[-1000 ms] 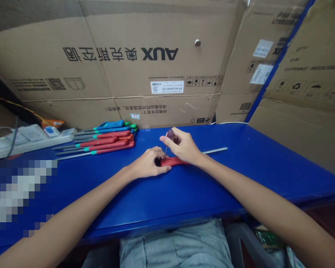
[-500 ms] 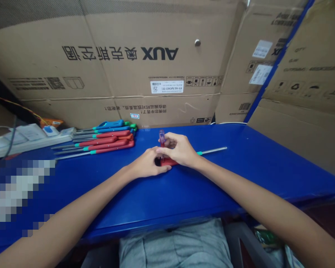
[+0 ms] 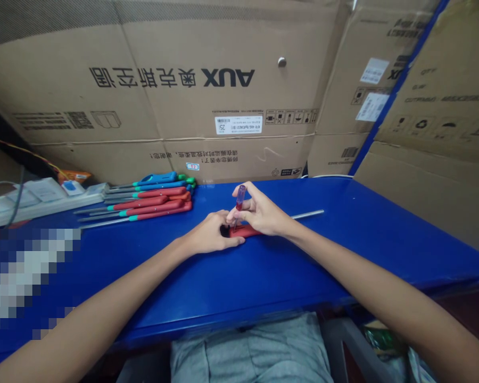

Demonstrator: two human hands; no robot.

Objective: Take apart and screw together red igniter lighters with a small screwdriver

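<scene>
My left hand (image 3: 209, 234) lies on the blue table and presses on the red handle (image 3: 243, 231) of a long screwdriver. Its steel shaft (image 3: 307, 214) runs right, behind my right hand. My right hand (image 3: 259, 210) pinches a small screwdriver (image 3: 240, 198) with a translucent red handle between thumb and fingers. That screwdriver stands almost upright, and its thin tip meets the red handle near my left fingers. The exact contact point is hidden by my fingers.
A row of several screwdrivers (image 3: 151, 199) with red-and-green and blue-and-green handles lies on the blue table (image 3: 303, 255) to the left. Behind it stand a power strip (image 3: 43, 197) and large cardboard boxes (image 3: 183, 106). A pixelated patch covers the lower left.
My right hand has shifted its grip on the small screwdriver, which now leans slightly differently. The long screwdriver and my left hand have barely moved.
</scene>
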